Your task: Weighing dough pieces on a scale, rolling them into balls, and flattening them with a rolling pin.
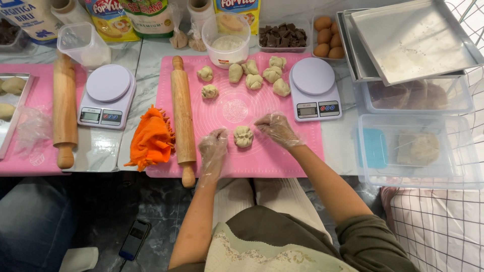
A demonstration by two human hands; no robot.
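the pink mat (282, 161) lies flat on the marble table (146, 75), with a rolling pin (183, 118) along its left edge and a white scale (314, 88) at its upper right. a cluster of dough pieces (254, 75) sits at the far side of the mat. nearer the person, a single pleated dough ball (243, 136) rests on the mat between the two gloved hands. the left hand (213, 146) has its loosely curled fingers just beside the ball, and the right hand (276, 127) reaches in with fingertips at its upper right edge, fingers part open. neither hand clamps it. the ball looks light, soft and easily dented, perhaps tacky, so it is best cupped from both sides, low down, not pinched at the pleated top.
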